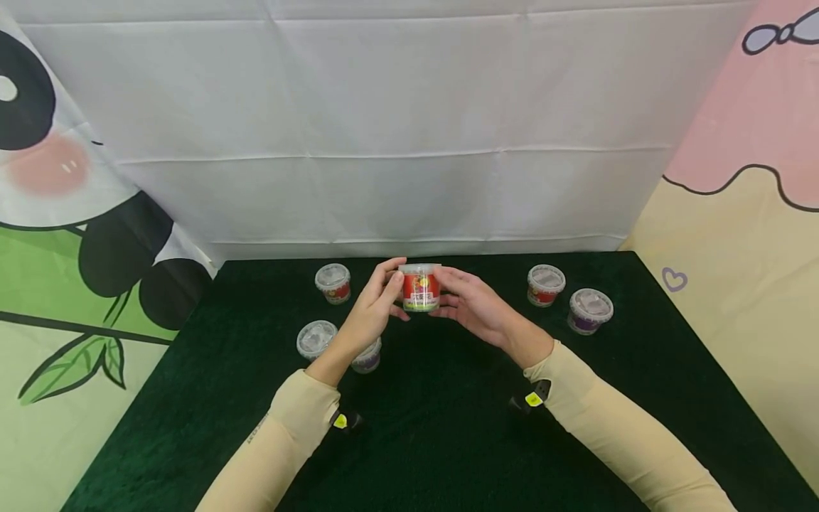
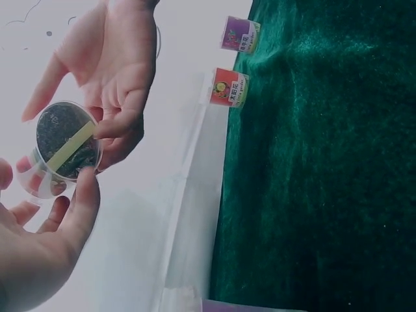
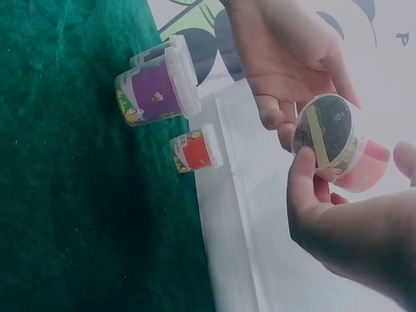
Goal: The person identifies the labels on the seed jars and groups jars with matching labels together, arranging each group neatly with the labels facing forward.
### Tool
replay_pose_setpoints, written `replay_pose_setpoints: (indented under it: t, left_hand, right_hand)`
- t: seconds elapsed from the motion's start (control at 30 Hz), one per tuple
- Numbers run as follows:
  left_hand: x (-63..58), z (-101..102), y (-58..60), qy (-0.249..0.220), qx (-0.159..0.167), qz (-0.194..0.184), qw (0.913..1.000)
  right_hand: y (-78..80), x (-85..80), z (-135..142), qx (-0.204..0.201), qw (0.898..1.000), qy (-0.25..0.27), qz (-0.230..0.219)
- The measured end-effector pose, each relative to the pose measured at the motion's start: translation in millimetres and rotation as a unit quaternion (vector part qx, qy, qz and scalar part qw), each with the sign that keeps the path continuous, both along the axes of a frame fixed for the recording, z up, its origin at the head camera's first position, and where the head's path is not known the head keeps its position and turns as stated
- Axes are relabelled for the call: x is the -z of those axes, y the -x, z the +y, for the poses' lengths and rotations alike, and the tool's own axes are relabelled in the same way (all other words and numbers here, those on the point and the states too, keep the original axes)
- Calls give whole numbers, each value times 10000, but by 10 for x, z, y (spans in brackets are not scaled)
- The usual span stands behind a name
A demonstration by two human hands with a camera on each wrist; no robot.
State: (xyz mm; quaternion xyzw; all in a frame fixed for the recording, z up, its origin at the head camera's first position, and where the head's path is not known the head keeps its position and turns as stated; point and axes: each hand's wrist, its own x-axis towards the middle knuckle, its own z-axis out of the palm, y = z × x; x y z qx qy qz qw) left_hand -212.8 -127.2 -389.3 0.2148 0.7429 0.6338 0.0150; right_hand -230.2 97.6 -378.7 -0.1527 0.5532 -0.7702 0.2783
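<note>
A small clear plastic tub with a red label point(image 1: 420, 290) is held up between both hands, above the far part of the table. My left hand point(image 1: 371, 306) grips its left side, the thumb lying on the front near the label. On the other side, the right hand point(image 1: 476, 306) holds it with the fingertips. From the wrists, the tub's round underside point(image 2: 62, 140) shows dark contents behind clear plastic, with a pale yellow strip point(image 3: 316, 136) across it. A purple-labelled tub point(image 1: 367, 358) stands partly hidden behind the left forearm.
On the dark green cloth point(image 1: 435, 427), left, stand a red-labelled tub point(image 1: 333, 283) and another lidded tub point(image 1: 316, 340). To the right are a red-labelled tub point(image 1: 546, 285) and a purple-labelled tub point(image 1: 590, 311). A white cloth point(image 1: 397, 192) hangs behind the table.
</note>
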Motion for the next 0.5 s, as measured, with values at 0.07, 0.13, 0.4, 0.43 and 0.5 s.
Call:
replay_pose_setpoints:
  t: [0.07,0.13,0.4,0.43,0.5]
  left_hand:
    - [-8,0,-3,-85,38,-55,9999]
    - [-13,-3,-5,-139,54,-112,9998]
    - [-8,-27,6,-146,102,-201,9996]
    - [-8,-31,5,-149,101,-208,9996]
    - [-13,-37,2,-159,102,-222,9996]
  right_hand:
    - [1,-4,-4,-49,9999,93,-75]
    - [3,-9,-9,-89,9997,179,-154]
    - [25,-9,-6,-119,9995,146,-261]
    - [29,-9,-8,-118,9994,141,-285]
    - [35,-13,-14,-117,9994,119,-311]
